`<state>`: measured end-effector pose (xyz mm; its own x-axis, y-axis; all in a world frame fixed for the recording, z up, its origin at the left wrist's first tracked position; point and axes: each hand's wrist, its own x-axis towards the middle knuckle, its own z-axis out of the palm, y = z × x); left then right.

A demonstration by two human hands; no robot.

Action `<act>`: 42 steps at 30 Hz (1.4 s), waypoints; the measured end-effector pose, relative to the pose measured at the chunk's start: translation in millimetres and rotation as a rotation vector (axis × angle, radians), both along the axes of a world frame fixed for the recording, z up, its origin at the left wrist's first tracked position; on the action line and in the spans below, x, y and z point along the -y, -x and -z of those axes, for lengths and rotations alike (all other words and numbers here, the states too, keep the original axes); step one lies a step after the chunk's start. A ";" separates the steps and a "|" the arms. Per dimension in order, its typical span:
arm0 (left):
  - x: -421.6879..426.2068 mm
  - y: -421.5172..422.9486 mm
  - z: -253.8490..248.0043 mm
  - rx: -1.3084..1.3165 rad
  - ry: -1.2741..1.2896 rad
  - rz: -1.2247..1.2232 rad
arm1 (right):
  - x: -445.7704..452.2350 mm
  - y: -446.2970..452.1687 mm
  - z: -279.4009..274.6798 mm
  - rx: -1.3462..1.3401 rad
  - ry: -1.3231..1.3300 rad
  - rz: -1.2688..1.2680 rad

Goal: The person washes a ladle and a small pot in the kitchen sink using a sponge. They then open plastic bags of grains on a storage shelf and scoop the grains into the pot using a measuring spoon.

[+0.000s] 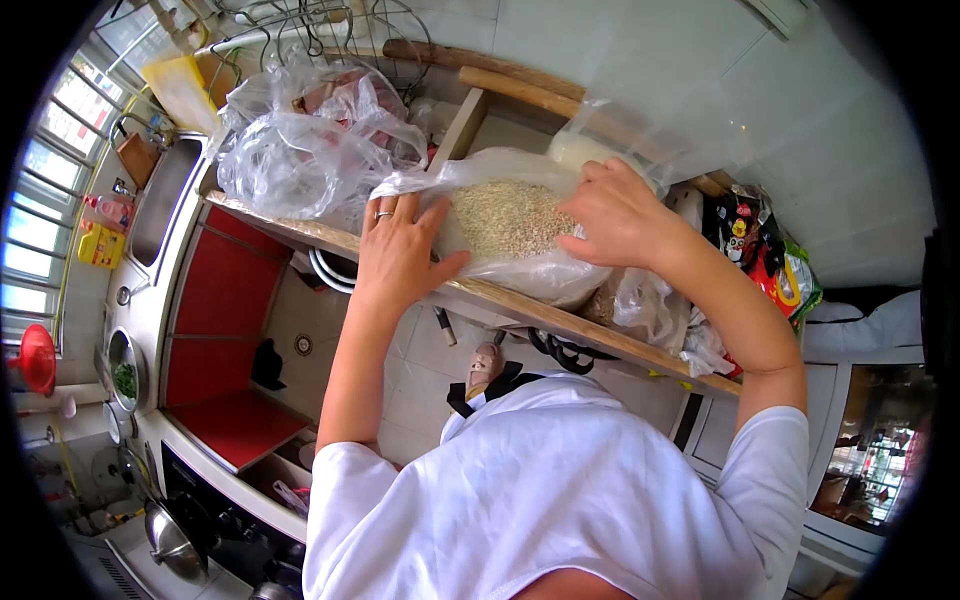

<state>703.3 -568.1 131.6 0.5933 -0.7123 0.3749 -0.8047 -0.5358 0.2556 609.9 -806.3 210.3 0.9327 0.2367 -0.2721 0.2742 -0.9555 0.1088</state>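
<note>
A clear plastic bag of pale grain (510, 220) lies spread open across a wooden drawer (600, 335) in front of me. My left hand (400, 250), with a ring on one finger, rests on the bag's left side, its fingers spread and the thumb apart. At the opposite side, my right hand (620, 215) has bent fingers gripping the plastic beside the grain. Part of its grip is hidden. Crumpled clear plastic bags (310, 140) are heaped left of my left hand. Another bag with whitish contents (585, 150) sits behind my right hand.
Colourful food packets (765, 245) stand at the drawer's right end. A wire rack (330, 30) is at the back. On the left are a sink (165, 200), a bowl of greens (124, 378), red cabinet doors (225, 290) and a lidded pan (172, 540).
</note>
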 end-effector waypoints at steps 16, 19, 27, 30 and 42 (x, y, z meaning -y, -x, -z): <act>-2.6 -13.9 21.0 -0.241 0.149 -0.081 | -13.6 -55.1 30.3 0.180 -0.366 -0.084; -4.3 -13.3 18.0 -0.273 0.168 -0.091 | -11.1 -66.1 48.2 0.286 -0.304 -0.058; -5.5 -13.4 21.0 -0.225 0.220 -0.090 | -13.4 -79.0 44.1 0.216 -0.344 0.003; -5.9 -13.8 22.0 -0.224 0.233 -0.085 | -13.3 -80.5 50.2 0.284 -0.382 -0.054; -6.3 -13.5 21.7 -0.218 0.245 -0.085 | -16.8 -79.2 52.9 0.269 -0.328 -0.049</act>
<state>716.8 -561.8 109.9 0.7320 -0.5611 0.3865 -0.6719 -0.5003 0.5462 689.1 -789.5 157.4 0.9458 0.3157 0.0767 0.3233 -0.9380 -0.1254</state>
